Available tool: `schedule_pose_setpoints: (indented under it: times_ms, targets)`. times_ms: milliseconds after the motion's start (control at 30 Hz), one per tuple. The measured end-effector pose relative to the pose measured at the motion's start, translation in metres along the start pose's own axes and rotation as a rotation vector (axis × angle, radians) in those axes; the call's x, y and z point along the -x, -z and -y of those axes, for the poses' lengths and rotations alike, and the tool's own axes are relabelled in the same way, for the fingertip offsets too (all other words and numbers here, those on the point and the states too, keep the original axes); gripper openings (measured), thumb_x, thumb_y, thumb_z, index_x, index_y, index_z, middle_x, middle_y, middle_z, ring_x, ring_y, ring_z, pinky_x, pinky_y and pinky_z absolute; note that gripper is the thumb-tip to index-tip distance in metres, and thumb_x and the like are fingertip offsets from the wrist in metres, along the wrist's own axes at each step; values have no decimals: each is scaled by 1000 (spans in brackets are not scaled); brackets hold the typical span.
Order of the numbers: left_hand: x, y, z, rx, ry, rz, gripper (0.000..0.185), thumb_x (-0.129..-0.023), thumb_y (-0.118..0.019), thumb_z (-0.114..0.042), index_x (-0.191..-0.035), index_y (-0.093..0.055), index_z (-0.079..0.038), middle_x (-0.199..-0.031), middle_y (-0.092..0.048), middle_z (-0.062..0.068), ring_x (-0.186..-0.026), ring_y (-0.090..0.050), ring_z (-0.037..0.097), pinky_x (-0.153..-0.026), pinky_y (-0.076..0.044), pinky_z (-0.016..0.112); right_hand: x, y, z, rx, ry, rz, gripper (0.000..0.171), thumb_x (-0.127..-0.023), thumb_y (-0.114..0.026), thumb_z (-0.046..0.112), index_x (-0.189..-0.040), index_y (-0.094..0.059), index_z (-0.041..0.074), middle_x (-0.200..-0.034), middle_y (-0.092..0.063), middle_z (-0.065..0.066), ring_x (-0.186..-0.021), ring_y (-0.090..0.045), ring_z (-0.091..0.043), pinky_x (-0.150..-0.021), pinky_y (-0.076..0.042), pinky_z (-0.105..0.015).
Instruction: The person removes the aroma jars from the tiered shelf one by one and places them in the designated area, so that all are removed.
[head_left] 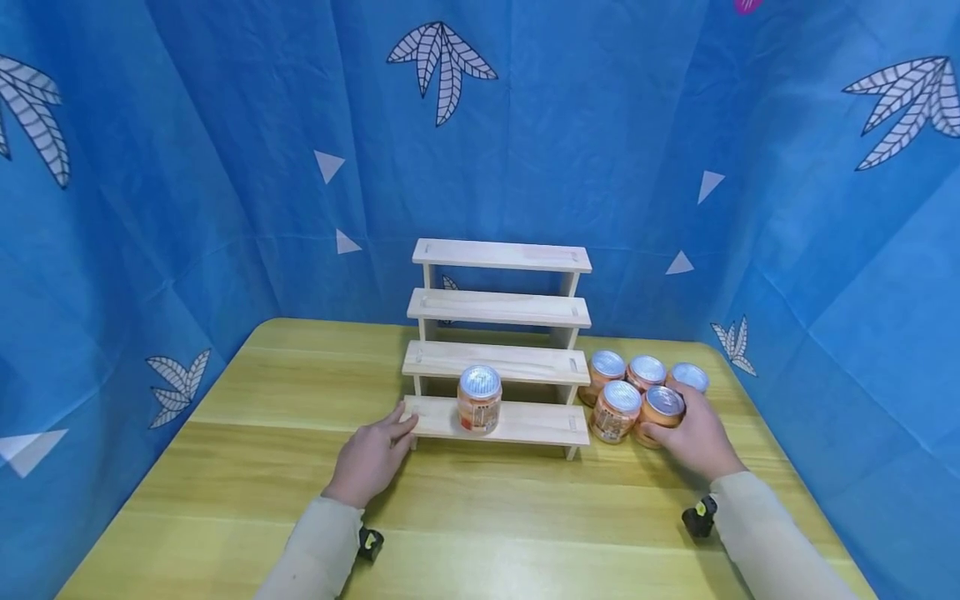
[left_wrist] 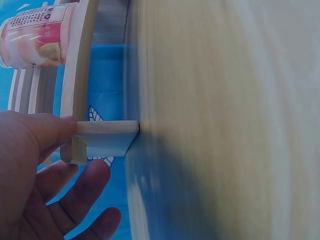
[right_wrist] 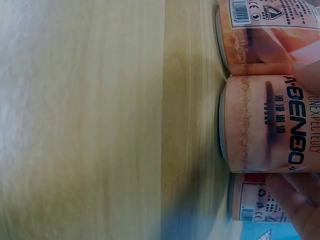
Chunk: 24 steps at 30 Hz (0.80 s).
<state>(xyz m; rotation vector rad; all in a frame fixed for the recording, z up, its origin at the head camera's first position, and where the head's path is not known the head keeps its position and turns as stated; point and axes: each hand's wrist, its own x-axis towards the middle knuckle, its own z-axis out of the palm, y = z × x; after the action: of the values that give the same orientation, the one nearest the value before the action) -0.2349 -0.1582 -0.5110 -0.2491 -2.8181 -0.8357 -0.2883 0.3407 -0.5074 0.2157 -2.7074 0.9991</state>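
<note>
A four-step design in pale wood forms the stepped shelf on the table. One orange can with a silvery lid stands upright on its lowest step, also seen in the left wrist view. My left hand pinches the left end of that step between thumb and index finger; the other fingers hang loosely beside it. At the right, my right hand grips the front-right orange can, thumb on one side and fingers on the other. That can stands upright among several similar ones.
Cans cluster against the shelf's right side, including a front-left can and a back can. The yellow wooden table extends to blue patterned curtains behind and on both sides.
</note>
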Motion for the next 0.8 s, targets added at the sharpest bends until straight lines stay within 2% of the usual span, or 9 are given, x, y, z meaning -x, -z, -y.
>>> schedule_pose_setpoints:
  times_ms: [200, 367, 500, 600, 800]
  targets:
    - [-1, 0, 1, -2, 4, -2, 37, -97, -70, -22, -133, -66, -18, -151, -48, 10, -36, -28, 9, -37, -34, 25, -1, 0, 1, -16, 32, 4, 83, -81, -87, 25, -142, -42, -8, -133, -52, -30, -118, -53, -47, -96, -42, -65]
    - [-1, 0, 1, -12, 10, 6, 37, -97, -70, -22, -133, -66, -19, -151, -48, 9, -38, -31, 11, -39, -35, 26, -2, 2, 4, 21, 70, 34, 78, -85, -83, 23, -143, -42, -10, -136, -49, -32, -123, -49, -49, -99, -39, -66]
    - [-1, 0, 0, -13, 13, 6, 37, -97, -70, -22, -133, -66, -19, -151, -48, 9, -39, -32, 12, -39, -35, 26, -3, 7, 10, 55, 56, 63, 75, -94, -73, 32, -146, -39, -10, -143, -42, -35, -129, -43, -52, -102, -36, -68]
    - [-1, 0, 0, -10, 12, 7, 37, -97, -69, -22, -134, -66, -19, -152, -47, 8, -39, -32, 12, -39, -35, 26, -5, 9, 15, 67, 69, 61, 69, -97, -68, 35, -144, -42, -8, -142, -43, -35, -128, -43, -53, -100, -37, -69]
    - [-1, -1, 1, -16, 2, -2, 36, -97, -69, -23, -134, -66, -19, -151, -48, 8, -42, -35, 13, -40, -34, 26, -6, 11, 22, 95, 113, 19, 49, -96, -66, 24, -134, -52, -5, -135, -49, -32, -120, -50, -49, -96, -41, -67]
